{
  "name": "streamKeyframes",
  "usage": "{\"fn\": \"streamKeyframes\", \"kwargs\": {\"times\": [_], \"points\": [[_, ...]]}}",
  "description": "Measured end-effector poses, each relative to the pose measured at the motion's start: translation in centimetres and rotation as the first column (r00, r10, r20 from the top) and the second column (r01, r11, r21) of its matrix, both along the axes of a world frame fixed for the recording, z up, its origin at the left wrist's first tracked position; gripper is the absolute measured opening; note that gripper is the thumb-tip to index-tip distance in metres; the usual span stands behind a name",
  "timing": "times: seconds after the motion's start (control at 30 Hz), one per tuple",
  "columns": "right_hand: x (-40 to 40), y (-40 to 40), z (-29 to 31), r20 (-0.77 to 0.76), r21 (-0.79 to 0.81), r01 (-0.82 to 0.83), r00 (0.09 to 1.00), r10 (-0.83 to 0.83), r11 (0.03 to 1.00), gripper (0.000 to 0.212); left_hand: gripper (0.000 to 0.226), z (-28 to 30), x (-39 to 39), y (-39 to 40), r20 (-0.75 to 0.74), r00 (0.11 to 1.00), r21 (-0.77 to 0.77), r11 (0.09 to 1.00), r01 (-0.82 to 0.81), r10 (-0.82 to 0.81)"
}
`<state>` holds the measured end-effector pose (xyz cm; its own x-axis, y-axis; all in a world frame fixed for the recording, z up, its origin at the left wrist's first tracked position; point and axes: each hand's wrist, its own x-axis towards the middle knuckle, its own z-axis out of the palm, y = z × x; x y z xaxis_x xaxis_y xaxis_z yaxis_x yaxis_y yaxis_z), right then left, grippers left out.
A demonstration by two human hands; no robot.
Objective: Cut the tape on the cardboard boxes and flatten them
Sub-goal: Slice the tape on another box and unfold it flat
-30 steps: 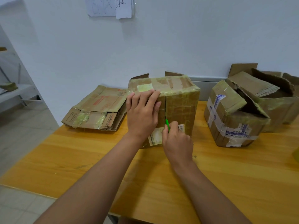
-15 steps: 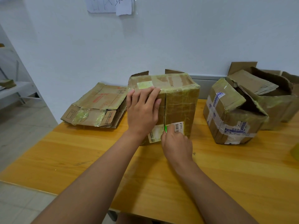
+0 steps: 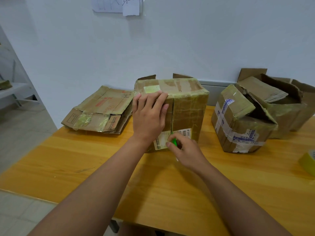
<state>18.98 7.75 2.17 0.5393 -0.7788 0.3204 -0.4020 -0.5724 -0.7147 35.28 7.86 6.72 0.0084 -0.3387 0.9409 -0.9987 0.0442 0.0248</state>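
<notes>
The box stands on the table, between a flattened box and two torn boxes at the right. The left hand lies flat on its front face, fingers straight, reaching the top edge. The right hand grips a green cutter at the low end of the middle seam, on the white label; the blade is probably in the tape, but I cannot see it.

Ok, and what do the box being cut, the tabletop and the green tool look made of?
The box looks like brown corrugated cardboard under glossy, yellowed clear tape, with wrinkles and glare showing. The tabletop looks like varnished yellow wood or laminate: grain lines and a soft sheen. The green tool in the right hand seems plastic, bright and smooth; it is mostly hidden.
</notes>
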Motion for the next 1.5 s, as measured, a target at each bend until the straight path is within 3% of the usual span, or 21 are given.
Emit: {"fn": "streamKeyframes", "kwargs": {"times": [0.1, 0.17, 0.2, 0.27, 0.33, 0.43, 0.53, 0.63, 0.8, 0.93, 1.03, 1.33, 1.5], "points": [[-0.7, 0.2, -0.2, -0.115, 0.041, -0.117, 0.986, 0.121, 0.992, 0.039, 0.029, 0.2, 0.1, 0.0, 0.004, 1.000, 0.007, 1.000, 0.006, -0.006], [-1.2, -0.1, -0.9, -0.274, -0.040, -0.148, 0.953, 0.132, 0.988, 0.062, 0.027, 0.7, 0.2, -0.2, -0.005, 1.000, 0.017, 1.000, 0.025, -0.025], [-1.3, -0.2, -1.2, -0.310, -0.133, -0.145, 0.946, 0.098, 0.980, 0.064, 0.026, 1.0, 0.3, -0.2, -0.012, 0.999, 0.026, 0.999, 0.038, -0.038], [-1.4, -0.6, -1.6, -0.243, -0.379, -0.094, 0.970, -0.001, 0.921, 0.052, 0.025, 1.7, 0.3, -0.3, -0.016, 0.999, 0.042, 0.998, 0.052, -0.051], [-1.2, -0.9, -1.4, -0.082, -0.583, 0.003, 0.995, -0.062, 0.812, 0.041, 0.025, 2.9, 0.3, -0.3, -0.032, 0.999, 0.040, 0.998, 0.040, -0.038], [-1.1, -1.2, -1.0, 0.124, -0.704, 0.152, 0.988, -0.090, 0.694, 0.037, 0.027, 5.5, 0.4, -0.3, -0.119, 0.993, 0.099, 0.995, 0.031, -0.019], [-1.1, -1.8, -0.9, 0.201, -0.690, 0.251, 0.968, -0.154, 0.679, 0.031, 0.028, 6.7, 0.7, -1.1, -0.151, 0.988, 0.185, 0.980, 0.070, -0.042], [-0.8, -2.8, -1.4, 0.132, -0.628, 0.230, 0.973, -0.190, 0.744, 0.028, 0.026, 5.9, 1.0, -2.4, -0.173, 0.983, 0.228, 0.969, 0.097, -0.058], [-0.4, -4.2, -2.0, 0.106, -0.596, 0.236, 0.971, -0.216, 0.767, 0.028, 0.020, 5.1, 1.1, -3.5, -0.168, 0.982, 0.156, 0.981, 0.114, -0.087], [0.0, -4.9, -1.9, 0.103, -0.583, 0.247, 0.967, -0.231, 0.774, 0.029, 0.027, 3.5, 1.3, -4.4, -0.101, 0.994, 0.136, 0.990, -0.030, 0.044], [0.5, -5.8, -1.5, 0.087, -0.543, 0.255, 0.965, -0.249, 0.800, 0.031, 0.048, 2.0, 1.6, -5.0, -0.050, 0.986, 0.214, 0.966, -0.143, 0.157], [1.1, -7.9, -0.8, 0.047, -0.457, 0.224, 0.973, -0.228, 0.861, 0.039, 0.056, -0.3, 1.8, -6.2, 0.029, 0.968, 0.243, 0.937, -0.250, 0.251], [1.5, -9.1, -0.2, 0.014, -0.375, 0.208, 0.976, -0.219, 0.903, 0.043, 0.059, -1.8, 2.2, -7.0, 0.041, 0.975, 0.382, 0.898, -0.216, 0.217]]}}
